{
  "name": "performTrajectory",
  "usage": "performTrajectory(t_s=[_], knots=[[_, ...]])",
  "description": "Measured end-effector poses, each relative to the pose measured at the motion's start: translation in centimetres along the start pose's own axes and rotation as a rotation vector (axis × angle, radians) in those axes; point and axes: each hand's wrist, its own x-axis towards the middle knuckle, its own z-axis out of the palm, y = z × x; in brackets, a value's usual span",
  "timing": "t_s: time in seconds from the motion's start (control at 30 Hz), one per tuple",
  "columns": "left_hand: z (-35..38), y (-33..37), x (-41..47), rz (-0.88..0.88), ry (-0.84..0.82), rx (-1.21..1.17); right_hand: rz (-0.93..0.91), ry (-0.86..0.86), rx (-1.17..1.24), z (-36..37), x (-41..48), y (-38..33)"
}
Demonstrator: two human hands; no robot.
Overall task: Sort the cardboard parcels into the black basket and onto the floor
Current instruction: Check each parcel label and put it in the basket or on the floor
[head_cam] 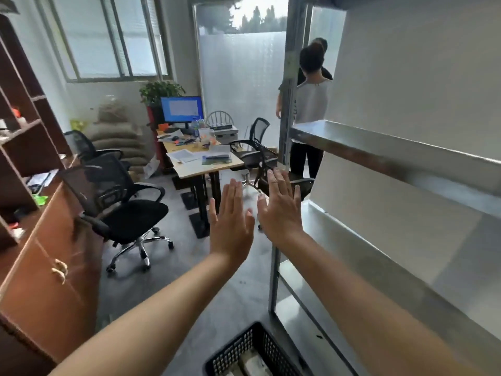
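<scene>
Left hand (230, 226), right hand (280, 210) flat, latticed basket (235, 348)

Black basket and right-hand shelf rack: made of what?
Black basket: likely moulded plastic, matte, regular grid of holes in its wall. Shelf rack: seemingly sheet metal, grey, dull sheen with soft reflections, folded front edge; which metal can't be told.
</scene>
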Motion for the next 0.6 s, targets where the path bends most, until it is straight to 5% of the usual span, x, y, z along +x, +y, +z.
performTrajectory(t_s=[0.27,0.6], knots=[[3.4,6.6,-4.5,0.249,-0.257,-0.041,0.278,0.047,-0.261,-5.6,-9.7,7.6],[2.4,29.3,-19.6,0.643,-0.435,-0.233,0.639,0.266,-0.452,-23.4,-27.6,16.5]])
